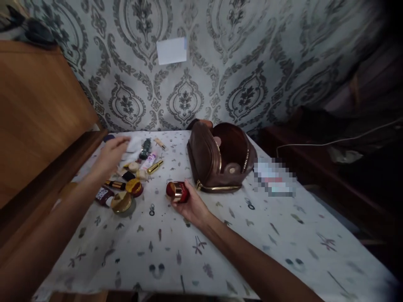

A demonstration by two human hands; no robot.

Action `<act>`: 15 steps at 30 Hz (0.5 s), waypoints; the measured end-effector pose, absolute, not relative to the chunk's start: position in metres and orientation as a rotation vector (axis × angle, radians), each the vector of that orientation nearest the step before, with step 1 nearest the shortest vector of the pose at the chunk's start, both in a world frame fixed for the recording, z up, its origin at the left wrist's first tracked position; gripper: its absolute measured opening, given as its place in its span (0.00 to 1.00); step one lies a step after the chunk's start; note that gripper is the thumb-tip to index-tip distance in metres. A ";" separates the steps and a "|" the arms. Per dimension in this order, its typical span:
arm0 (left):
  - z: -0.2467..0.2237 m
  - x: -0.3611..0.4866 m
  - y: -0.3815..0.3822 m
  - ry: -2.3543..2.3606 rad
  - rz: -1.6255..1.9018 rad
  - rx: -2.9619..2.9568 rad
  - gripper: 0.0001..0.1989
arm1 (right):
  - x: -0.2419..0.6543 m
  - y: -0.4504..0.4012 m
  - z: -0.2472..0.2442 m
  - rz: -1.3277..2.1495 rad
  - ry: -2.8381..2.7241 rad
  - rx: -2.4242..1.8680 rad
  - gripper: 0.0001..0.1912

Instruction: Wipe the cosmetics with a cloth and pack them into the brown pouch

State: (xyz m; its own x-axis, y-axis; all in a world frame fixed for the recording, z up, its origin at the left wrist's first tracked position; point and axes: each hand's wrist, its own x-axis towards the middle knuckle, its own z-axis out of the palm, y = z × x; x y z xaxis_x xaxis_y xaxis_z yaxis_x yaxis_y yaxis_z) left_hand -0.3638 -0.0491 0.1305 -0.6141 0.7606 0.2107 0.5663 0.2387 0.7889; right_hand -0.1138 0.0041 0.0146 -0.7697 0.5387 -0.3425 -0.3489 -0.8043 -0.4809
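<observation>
My right hand is closed around a small red jar with a shiny gold band, held above the table in front of the bag. Over the far left of the table, my left hand has its fingers stretched out, slightly blurred, beside a crumpled white cloth. Below and right of that hand lie a gold-lidded jar, a red jar with an amber lid, a dark bottle with a label, a gold tube, a pink-and-white tube and a dark green item.
A brown leather bag stands unzipped at the back middle. Right of it lies a blurred-out item. A patterned cloth covers the table. Wooden furniture rises on the left; a white cable runs at right.
</observation>
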 end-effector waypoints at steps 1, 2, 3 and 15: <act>0.129 -0.339 -0.057 2.244 1.320 1.329 0.17 | -0.114 0.001 0.015 2.477 -0.610 -0.613 0.18; 0.126 -0.314 -0.065 2.206 1.318 1.407 0.16 | -0.114 -0.001 0.015 2.435 -0.680 -0.572 0.18; 0.123 -0.291 -0.071 2.165 1.348 1.526 0.16 | -0.114 -0.004 0.015 2.391 -0.745 -0.530 0.19; 0.040 -0.203 -0.079 2.006 1.233 1.918 0.21 | -0.095 -0.007 0.010 2.121 -0.848 -0.483 0.24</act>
State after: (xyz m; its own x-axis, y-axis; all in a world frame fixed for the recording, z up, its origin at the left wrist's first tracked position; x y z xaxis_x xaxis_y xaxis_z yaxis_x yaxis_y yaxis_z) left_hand -0.2034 -0.0787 0.0405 -0.1992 0.8746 0.4420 0.7895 -0.1240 0.6011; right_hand -0.0955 -0.0075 0.0098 -0.6194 0.7831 -0.0554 -0.5290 -0.4684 -0.7076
